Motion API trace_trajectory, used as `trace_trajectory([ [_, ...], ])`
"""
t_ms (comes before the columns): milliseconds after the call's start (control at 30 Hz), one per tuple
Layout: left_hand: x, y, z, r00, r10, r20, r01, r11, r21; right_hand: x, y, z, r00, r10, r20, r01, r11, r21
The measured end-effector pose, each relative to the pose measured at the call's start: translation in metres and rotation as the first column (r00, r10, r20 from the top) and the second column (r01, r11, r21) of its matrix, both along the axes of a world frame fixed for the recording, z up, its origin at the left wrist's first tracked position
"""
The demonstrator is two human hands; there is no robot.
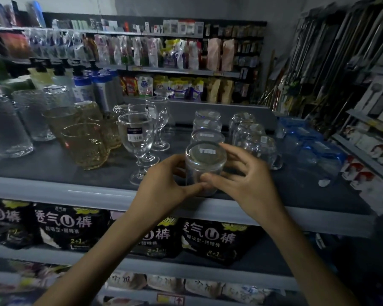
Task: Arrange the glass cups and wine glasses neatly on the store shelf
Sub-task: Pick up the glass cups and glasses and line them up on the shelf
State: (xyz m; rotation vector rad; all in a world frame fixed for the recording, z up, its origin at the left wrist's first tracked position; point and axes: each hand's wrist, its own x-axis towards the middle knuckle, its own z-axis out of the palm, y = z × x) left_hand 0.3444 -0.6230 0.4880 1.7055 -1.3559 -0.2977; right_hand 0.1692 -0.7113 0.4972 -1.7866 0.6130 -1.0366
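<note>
An upturned clear glass cup stands at the shelf's near edge, its lower rim hidden by fingers. The left hand and right hand cup it from both sides, thumbs meeting in front. Wine glasses stand just left.

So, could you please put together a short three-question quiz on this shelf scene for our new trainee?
1. True or false: the clear cup between both hands stands upside down.
2. Which stands directly left of that cup: A) amber tumblers, B) wine glasses, C) blue packs?
3. Fill in: the cup sits near the shelf's ____ edge.

Key: 1 true; 2 B; 3 front. The left hand and right hand both grip it.
</note>
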Motion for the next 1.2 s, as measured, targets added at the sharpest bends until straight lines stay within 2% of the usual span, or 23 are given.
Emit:
trace_trajectory([
  [300,0.001,0.001,-0.007,0.999,-0.002,-0.032,0.002,1.0,0.02,-0.001,0.002,-0.003,1.0,-0.011,0.013,0.011,1.0,0.02],
  [600,0.0,0.005,-0.003,0.999,-0.046,-0.008,0.046,0.997,0.058,-0.002,0.0,-0.006,0.998,-0.042,-0.042,0.042,0.999,-0.004],
  [733,0.004,0.013,0.006,0.989,-0.123,-0.086,0.122,0.992,-0.01,-0.005,0.002,0.0,0.998,-0.011,-0.058,0.007,0.997,-0.071],
  [833,0.008,0.017,0.013,0.977,-0.2,-0.077,0.196,0.979,-0.06,-0.005,0.004,0.004,0.997,-0.01,-0.07,-0.001,0.987,-0.16],
  [900,0.008,0.015,0.014,0.971,-0.228,-0.078,0.224,0.973,-0.063,-0.005,0.004,0.002,0.996,-0.028,-0.084,0.014,0.986,-0.167],
  [1200,0.006,0.01,0.009,0.98,-0.196,-0.037,0.192,0.977,-0.093,-0.003,0.004,-0.003,0.991,-0.087,-0.097,0.069,0.982,-0.176],
])
